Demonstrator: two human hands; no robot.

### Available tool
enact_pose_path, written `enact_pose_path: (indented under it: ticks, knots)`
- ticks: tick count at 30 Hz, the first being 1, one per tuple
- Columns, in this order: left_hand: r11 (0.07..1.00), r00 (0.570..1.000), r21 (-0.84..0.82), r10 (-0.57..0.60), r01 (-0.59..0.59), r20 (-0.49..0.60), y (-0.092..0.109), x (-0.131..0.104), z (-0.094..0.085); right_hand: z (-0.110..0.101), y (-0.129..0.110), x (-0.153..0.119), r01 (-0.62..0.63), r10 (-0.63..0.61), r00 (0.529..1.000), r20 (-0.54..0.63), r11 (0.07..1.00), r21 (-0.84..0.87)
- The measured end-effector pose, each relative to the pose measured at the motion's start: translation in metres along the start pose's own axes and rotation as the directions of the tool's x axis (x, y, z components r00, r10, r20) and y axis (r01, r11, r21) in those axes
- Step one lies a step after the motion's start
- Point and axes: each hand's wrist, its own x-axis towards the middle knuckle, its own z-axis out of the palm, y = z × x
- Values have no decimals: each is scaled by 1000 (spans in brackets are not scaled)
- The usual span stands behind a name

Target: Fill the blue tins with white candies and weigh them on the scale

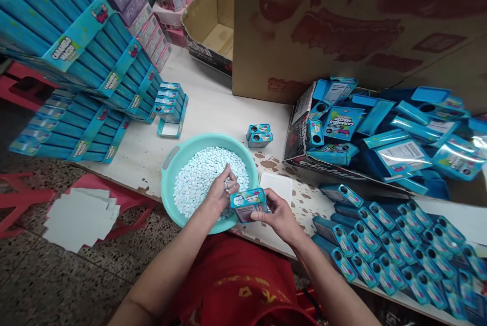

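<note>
Below and between our left hand (221, 190) and right hand (280, 215), we wear a red garment (232, 265) with small yellow markings (245, 292) across its front, too blurred to read. Our forearms (178, 252) and fingers (225, 172) are bare.

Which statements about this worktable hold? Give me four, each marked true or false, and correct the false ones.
1. The right hand holds a blue box at the basin's edge. True.
2. The basin is empty. False: it holds many small, pale pieces.
3. Two small boxes stand together on the table, apart from the basin. True.
4. The left hand rests on the stack of pale cards. False: it is over the basin, and the cards lie off to the left, lower than the table.
</note>
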Motion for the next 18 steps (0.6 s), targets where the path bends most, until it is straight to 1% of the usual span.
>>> enact_pose_path:
  ticks: [2,3,5,7,9,12,14,16,18]
  knots:
    - [998,998,15,59,-60,19,7,-1,1,-14,7,-6,54,-59,994,-89,997,-55]
    - [996,996,30,88,-88,-3,11,0,0,-24,12,-8,72,-83,985,-151,994,-77]
    - [983,983,106,162,-153,-87,18,4,-2,-45,25,-11,92,-121,952,-282,989,-116]
    - [947,951,234,262,-220,-166,20,10,-6,-63,41,-9,89,-147,911,-384,983,-163]
    - [887,907,359,375,-291,-191,19,18,-8,-77,56,-3,67,-148,889,-433,978,-197]
    - [743,819,546,549,-387,-167,11,27,-12,-84,72,5,54,-153,890,-429,971,-233]
    - [601,760,688,640,-406,-110,5,30,-14,-87,74,4,77,-208,893,-398,944,-321]
    - [458,724,800,689,-387,-44,3,30,-16,-96,68,-5,107,-292,892,-346,879,-465]
    - [354,701,865,713,-356,-3,3,30,-18,-115,55,-18,113,-377,875,-302,767,-631]
